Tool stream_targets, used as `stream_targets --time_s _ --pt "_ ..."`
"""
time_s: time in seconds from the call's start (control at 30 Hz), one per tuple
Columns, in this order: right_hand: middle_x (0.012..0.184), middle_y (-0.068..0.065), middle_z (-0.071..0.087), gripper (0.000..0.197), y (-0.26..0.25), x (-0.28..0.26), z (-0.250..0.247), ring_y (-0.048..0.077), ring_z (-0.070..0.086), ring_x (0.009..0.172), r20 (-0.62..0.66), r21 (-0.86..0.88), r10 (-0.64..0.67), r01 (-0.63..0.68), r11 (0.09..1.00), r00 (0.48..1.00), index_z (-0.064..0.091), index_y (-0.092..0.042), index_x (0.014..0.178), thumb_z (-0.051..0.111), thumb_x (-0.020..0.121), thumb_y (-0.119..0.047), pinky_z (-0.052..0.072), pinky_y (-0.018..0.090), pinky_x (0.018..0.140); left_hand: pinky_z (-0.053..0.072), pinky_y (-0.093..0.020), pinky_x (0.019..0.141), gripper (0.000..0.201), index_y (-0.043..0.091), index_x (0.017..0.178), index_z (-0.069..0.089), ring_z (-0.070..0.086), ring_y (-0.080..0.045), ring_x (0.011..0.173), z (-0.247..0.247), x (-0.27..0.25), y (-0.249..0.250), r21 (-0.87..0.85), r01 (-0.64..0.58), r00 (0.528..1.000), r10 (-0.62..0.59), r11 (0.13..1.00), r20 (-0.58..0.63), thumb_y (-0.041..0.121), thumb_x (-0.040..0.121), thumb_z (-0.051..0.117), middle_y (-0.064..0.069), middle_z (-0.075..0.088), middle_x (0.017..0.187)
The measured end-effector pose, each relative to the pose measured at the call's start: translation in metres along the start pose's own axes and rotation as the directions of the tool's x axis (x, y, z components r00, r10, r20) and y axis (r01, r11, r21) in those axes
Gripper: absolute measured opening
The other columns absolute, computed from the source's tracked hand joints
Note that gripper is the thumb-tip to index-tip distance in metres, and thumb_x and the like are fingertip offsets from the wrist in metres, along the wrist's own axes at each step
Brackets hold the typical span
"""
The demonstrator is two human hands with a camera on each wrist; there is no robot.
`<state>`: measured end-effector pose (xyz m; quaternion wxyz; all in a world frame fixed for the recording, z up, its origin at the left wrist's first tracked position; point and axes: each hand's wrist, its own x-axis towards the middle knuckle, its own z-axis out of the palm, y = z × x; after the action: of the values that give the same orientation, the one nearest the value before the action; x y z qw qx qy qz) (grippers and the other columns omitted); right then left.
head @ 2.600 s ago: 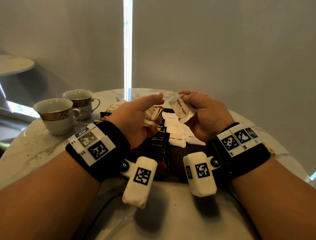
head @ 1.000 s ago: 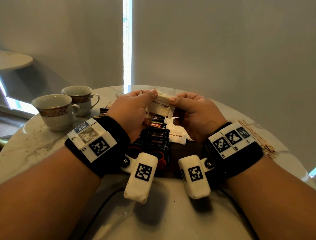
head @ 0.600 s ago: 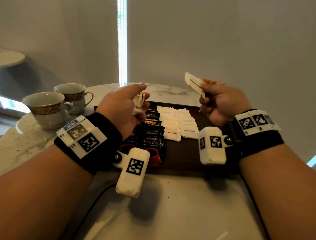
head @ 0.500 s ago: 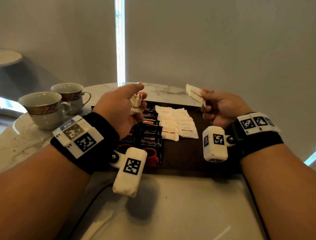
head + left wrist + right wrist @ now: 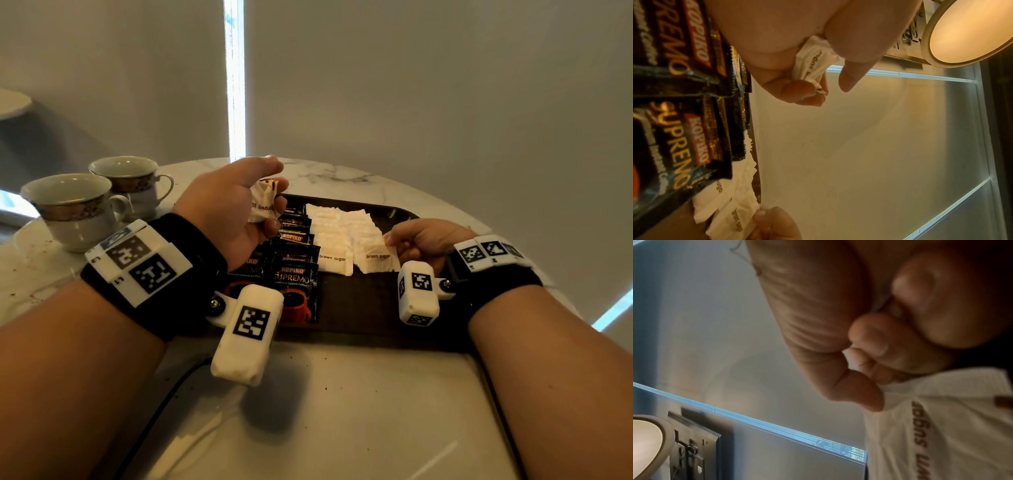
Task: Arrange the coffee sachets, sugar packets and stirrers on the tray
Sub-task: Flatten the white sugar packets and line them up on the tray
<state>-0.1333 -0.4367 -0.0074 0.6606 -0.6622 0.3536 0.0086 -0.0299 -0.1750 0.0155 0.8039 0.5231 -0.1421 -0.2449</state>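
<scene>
A dark brown tray [image 5: 359, 308] holds two columns of black coffee sachets [image 5: 294, 277] and, to their right, two columns of white brown-sugar packets [image 5: 332, 236]. My left hand [image 5: 274, 195] hovers over the sachets and grips a crumpled bunch of sugar packets [image 5: 262, 205], also seen in the left wrist view [image 5: 812, 65]. My right hand [image 5: 404, 245] is low over the tray's right side. It pinches one sugar packet [image 5: 376, 257] by its edge at the near end of the right sugar column [image 5: 941, 426]. No stirrers are in view.
Two gold-banded cups [image 5: 72, 205] [image 5: 130, 181] stand on the round marble table [image 5: 342, 411] to the left of the tray. A black cable [image 5: 164, 404] runs over the near table edge. A wall stands close behind the table.
My right hand took one packet from the left hand's bunch, lifted it to the right, then lowered it onto the tray's right sugar column. The left hand stayed above the sachets.
</scene>
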Motion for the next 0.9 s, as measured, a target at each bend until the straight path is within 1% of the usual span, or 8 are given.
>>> stream_targets --time_s 0.07,0.2,0.3,0.47,0.57,0.73,0.87,0.9 --pt "0.053 -0.002 0.039 0.009 0.0 0.0 0.001 0.005 0.034 0.033 -0.005 -0.02 -0.003 0.003 1.0 1.0 0.053 -0.009 0.083 0.054 0.09 -0.004 0.028 0.015 0.036 0.041 -0.023 0.044 0.019 0.015 0.111 0.065 0.059 -0.011 0.06 0.0 0.0 0.0 0.006 0.005 1.0 -0.005 1.0 0.004 0.025 0.095 0.065 -0.001 0.065 0.084" --pt "0.053 0.0 0.044 0.012 -0.001 -0.004 0.004 0.005 0.035 0.032 -0.013 -0.067 0.008 -0.009 0.998 1.0 0.052 -0.008 0.077 0.054 0.088 -0.004 0.028 0.015 0.034 0.042 -0.023 0.043 0.025 0.014 0.117 0.065 0.059 -0.01 0.059 0.0 -0.001 0.0 0.016 0.006 1.0 -0.006 1.0 0.002 0.027 0.096 0.064 0.0 0.065 0.085" --pt "0.051 -0.001 0.049 0.019 -0.002 -0.009 0.006 0.005 0.036 0.031 -0.024 -0.109 0.019 -0.022 0.994 1.0 0.053 -0.007 0.071 0.055 0.09 -0.005 0.028 0.015 0.031 0.042 -0.023 0.043 0.025 0.013 0.117 0.065 0.059 -0.01 0.06 0.0 -0.002 0.0 0.006 0.01 1.0 -0.01 1.0 -0.002 0.026 0.096 0.064 -0.001 0.065 0.086" --pt "0.059 0.001 0.056 0.005 -0.002 -0.012 0.008 0.006 0.036 0.033 -0.062 -0.146 0.01 -0.019 0.989 0.998 0.06 -0.004 0.084 0.059 0.089 -0.005 0.03 0.016 0.032 0.042 -0.024 0.044 0.022 0.014 0.114 0.066 0.059 -0.011 0.062 0.0 -0.001 -0.002 0.008 0.01 1.0 -0.01 1.0 0.001 0.026 0.096 0.065 -0.001 0.065 0.086" --pt "0.062 0.002 0.058 0.003 -0.001 -0.014 0.009 0.006 0.037 0.034 -0.072 -0.181 0.011 -0.024 0.983 0.997 0.062 -0.003 0.088 0.061 0.089 -0.006 0.032 0.017 0.034 0.042 -0.024 0.044 0.016 0.015 0.107 0.066 0.06 -0.011 0.062 -0.001 0.0 -0.003 0.012 0.014 1.0 -0.014 1.0 -0.002 0.026 0.095 0.066 -0.001 0.066 0.086" --pt "0.06 0.001 0.056 0.006 -0.001 -0.015 0.01 0.006 0.038 0.036 -0.098 -0.225 0.01 -0.032 0.974 0.995 0.063 -0.004 0.093 0.064 0.089 -0.009 0.033 0.017 0.037 0.041 -0.024 0.044 0.011 0.017 0.102 0.067 0.059 -0.012 0.061 -0.001 0.002 -0.003 0.013 0.013 1.0 -0.013 1.0 -0.003 0.025 0.095 0.066 -0.002 0.065 0.089" --pt "0.062 0.0 0.055 0.02 -0.001 -0.014 0.01 0.006 0.038 0.037 -0.155 -0.229 0.012 -0.048 0.972 0.988 0.067 -0.004 0.103 0.07 0.086 -0.014 0.035 0.018 0.036 0.042 -0.023 0.044 0.016 0.015 0.108 0.067 0.06 -0.011 0.06 0.0 0.0 -0.003 0.015 0.024 1.0 -0.024 1.0 -0.009 0.026 0.095 0.066 -0.001 0.066 0.087" --pt "0.061 0.0 0.054 0.018 -0.001 -0.014 0.01 0.006 0.038 0.037 -0.168 -0.225 0.014 -0.052 0.973 0.986 0.066 -0.006 0.1 0.069 0.085 -0.015 0.034 0.019 0.035 0.042 -0.023 0.044 0.018 0.015 0.11 0.066 0.06 -0.01 0.06 0.0 -0.001 -0.003 0.013 0.027 1.0 -0.026 1.0 -0.01 0.026 0.095 0.066 -0.001 0.066 0.087"
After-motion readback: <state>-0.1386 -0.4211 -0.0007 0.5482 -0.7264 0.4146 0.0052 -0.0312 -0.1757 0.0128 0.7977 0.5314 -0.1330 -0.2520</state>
